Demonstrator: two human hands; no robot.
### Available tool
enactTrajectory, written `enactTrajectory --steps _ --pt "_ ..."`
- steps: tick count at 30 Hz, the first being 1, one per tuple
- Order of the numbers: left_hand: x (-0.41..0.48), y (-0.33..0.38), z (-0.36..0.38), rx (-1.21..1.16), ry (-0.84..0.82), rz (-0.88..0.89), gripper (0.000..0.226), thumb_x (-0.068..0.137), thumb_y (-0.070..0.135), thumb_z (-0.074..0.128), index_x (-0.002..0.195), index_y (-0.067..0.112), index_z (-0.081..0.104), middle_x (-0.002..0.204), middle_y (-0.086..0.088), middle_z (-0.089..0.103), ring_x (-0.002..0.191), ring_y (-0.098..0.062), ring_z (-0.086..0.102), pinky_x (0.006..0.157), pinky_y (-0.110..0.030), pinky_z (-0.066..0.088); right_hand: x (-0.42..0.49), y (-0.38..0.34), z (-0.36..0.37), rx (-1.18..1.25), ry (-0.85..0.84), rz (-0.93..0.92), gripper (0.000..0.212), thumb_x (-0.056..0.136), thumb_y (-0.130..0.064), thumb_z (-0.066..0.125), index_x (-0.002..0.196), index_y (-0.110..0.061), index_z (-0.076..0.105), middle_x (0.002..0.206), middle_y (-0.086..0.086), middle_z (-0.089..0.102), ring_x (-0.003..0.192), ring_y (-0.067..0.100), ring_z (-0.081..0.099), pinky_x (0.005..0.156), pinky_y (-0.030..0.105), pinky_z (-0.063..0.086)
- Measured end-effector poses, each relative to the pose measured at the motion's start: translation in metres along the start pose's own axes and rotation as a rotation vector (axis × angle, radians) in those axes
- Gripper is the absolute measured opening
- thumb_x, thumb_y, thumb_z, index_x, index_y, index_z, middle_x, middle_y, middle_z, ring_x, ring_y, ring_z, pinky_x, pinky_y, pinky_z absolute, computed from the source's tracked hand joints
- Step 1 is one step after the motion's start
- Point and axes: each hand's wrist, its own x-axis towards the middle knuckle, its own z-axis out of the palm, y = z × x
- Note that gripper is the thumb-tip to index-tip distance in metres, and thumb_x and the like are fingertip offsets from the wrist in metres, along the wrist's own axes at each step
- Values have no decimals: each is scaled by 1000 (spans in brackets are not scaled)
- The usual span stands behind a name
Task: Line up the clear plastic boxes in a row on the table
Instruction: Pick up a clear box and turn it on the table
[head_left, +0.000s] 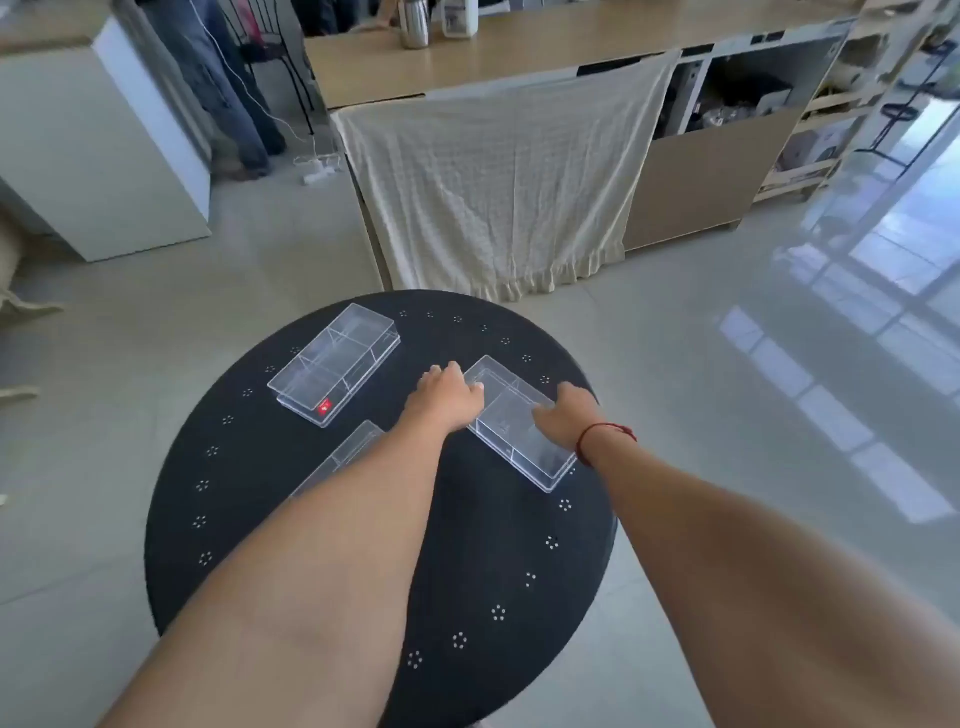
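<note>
We count three clear plastic boxes on one round black table (519, 545): a far-left box (335, 364), a right box (519, 423), and a near-left box (345, 454) that is mostly hidden under a forearm. We see one red sticker (324, 408), on the far-left box. We count two bare hands, the left hand (447, 397) and the right hand (569, 418), and one red string bracelet (605, 434), on the right wrist. Beyond the table we count one cream cloth (498, 187) hanging from one wooden counter (519, 57), one steel tumbler (414, 23) and one white container (458, 18) beside it.
</note>
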Motion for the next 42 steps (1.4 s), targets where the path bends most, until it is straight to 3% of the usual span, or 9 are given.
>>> enactTrajectory --steps 4,8,14,20,23,27,32,35,42 --pt "33 -4 16 -24 -26 -36 67 99 37 38 154 6 14 161 -16 14 146 -33 22 113 -47 27 13 12 17 109 23 279 76 91 -42 52 151 -7 22 154 18 29 139 38 37 112 48 36" --pt "50 -8 34 -111 -89 -64 66 98 41 39 153 10 18 158 -10 22 143 -31 30 110 -47 30 18 26 31 180 -18 399 85 89 -49 56 152 -9 16 149 15 40 134 36 46 107 44 40" --pt "48 -9 50 -313 -39 -215 61 93 46 45 141 12 28 145 -9 39 131 -31 41 106 -50 39 17 36 36 294 -44 384 83 80 -51 58 145 -16 21 134 11 53 113 35 61 91 46 55" --pt "23 -14 60 -330 -116 -423 68 93 55 35 143 12 21 146 -14 42 132 -36 42 108 -48 37 5 48 16 334 -167 365 88 78 -42 56 150 -19 13 140 13 46 119 36 52 101 52 49" --pt "9 -11 64 -396 -178 -444 82 85 70 26 153 27 13 155 -8 32 137 -35 39 110 -49 37 2 54 12 369 -95 315 83 81 -46 57 147 -14 18 139 14 49 123 36 52 106 50 43" --pt "-8 -1 59 -500 -68 -494 95 77 82 20 150 21 29 149 -10 39 133 -35 42 110 -49 36 -5 51 7 463 34 235 76 80 -62 57 132 -14 30 130 11 54 116 34 56 102 47 45" --pt "-13 -1 46 -716 117 -506 73 91 64 36 141 12 37 144 -12 44 124 -34 48 98 -45 39 -2 39 0 648 136 281 90 75 -69 56 141 -10 38 141 13 50 125 35 54 105 43 42" --pt "-16 -8 46 -757 178 -471 56 93 49 42 130 7 45 133 -13 52 105 -30 52 85 -37 38 1 35 -4 673 162 228 66 75 -54 69 125 -12 58 131 12 63 118 31 61 94 34 47" --pt "-29 -10 62 -918 204 -491 39 91 33 42 117 4 42 122 -16 57 89 -26 46 79 -34 35 -2 42 -7 761 172 143 70 79 -47 71 139 -15 53 142 1 55 133 22 51 111 35 38"
